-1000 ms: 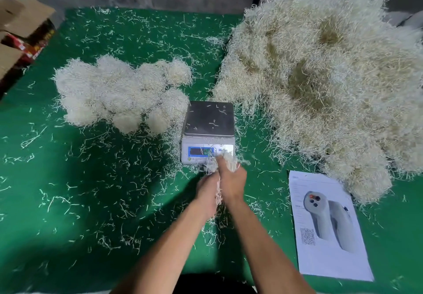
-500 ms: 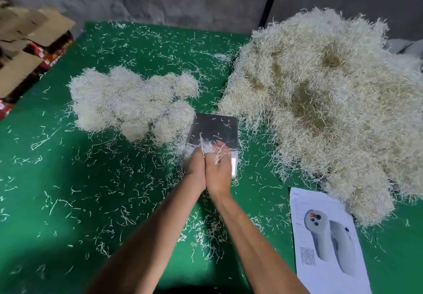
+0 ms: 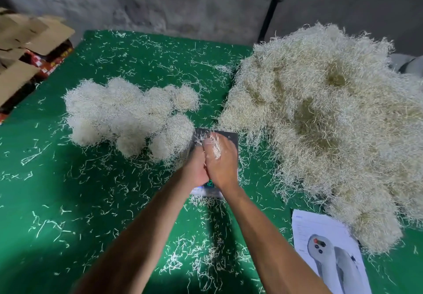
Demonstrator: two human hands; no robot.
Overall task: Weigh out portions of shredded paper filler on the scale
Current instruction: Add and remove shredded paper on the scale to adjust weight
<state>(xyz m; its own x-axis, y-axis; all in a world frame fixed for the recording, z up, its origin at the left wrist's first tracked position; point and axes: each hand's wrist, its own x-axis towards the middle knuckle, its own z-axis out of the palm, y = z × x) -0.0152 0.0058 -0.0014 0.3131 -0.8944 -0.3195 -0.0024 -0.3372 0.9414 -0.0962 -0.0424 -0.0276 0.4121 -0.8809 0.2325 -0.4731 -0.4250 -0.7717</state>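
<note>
Right hand (image 3: 220, 161) apparently pinching shreds (image 3: 215, 148), scale (image 3: 229, 136) mostly hidden

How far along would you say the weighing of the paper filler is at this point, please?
Done: a cluster of rounded portions lies left of the scale. In hand: the left hand and right hand together hold a small tuft over the scale. Left: the big pile on the right, far larger than the portions, so most remains.
</note>
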